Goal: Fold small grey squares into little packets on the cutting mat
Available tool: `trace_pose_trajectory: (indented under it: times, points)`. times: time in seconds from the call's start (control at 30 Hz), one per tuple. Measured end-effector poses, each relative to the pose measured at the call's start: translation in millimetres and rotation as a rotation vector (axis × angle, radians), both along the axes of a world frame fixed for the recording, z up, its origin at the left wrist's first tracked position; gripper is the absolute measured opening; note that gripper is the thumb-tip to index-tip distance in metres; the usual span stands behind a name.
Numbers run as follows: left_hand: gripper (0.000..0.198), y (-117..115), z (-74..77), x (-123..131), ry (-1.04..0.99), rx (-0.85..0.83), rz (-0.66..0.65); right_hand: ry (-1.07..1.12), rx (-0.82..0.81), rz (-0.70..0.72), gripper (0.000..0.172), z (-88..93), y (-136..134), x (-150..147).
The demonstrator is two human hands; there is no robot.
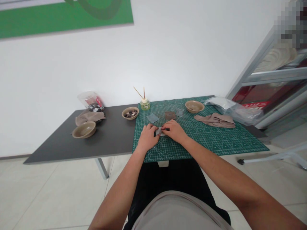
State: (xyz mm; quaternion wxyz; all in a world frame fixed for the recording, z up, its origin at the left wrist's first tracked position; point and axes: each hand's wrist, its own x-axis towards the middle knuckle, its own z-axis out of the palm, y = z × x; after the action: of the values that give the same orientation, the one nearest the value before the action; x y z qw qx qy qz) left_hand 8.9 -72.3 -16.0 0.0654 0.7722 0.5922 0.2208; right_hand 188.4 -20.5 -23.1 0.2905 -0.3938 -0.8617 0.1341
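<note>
Both my hands rest on the green cutting mat (216, 140) near its front edge. My left hand (148, 136) pinches the left side of a small pale grey fabric piece (158, 131). My right hand (174, 131) presses on the piece's right side and grips a thin dark tool (166, 129) that lies across it. Just beyond my hands lie other small fabric squares: a grey one (153, 118), a brown one (170, 115) and another grey one (179, 112).
On the dark table (112, 140) stand a bowl of dark buttons (130, 113), an empty tan bowl (84, 129), a second tan bowl (194, 106), a reed diffuser (144, 103), beige cloths (215, 120), plastic bags (227, 107). A metal rack (275, 76) stands at the right.
</note>
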Motion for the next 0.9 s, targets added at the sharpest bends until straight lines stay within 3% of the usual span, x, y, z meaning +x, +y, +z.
trace_pose_trajectory:
  times: [0.17, 0.3, 0.5, 0.9]
  points:
    - [0.020, -0.3, -0.1, -0.1, -0.006, -0.004, 0.006, 0.019, -0.017, 0.076, 0.004, 2.1, -3.6, 0.5]
    - [0.021, -0.6, 0.7, -0.7, -0.005, -0.020, 0.011, 0.025, -0.033, -0.008, 0.009, 2.7, -5.5, 3.1]
    - [0.046, 0.6, -0.9, -2.4, 0.015, -0.005, -0.036, 0.047, -0.110, -0.052, 0.007, 3.3, -2.2, 4.5]
    - [0.032, 0.3, 0.8, 2.1, 0.120, 0.004, -0.005, 0.107, -0.134, -0.001, 0.009, 1.9, 0.2, 8.8]
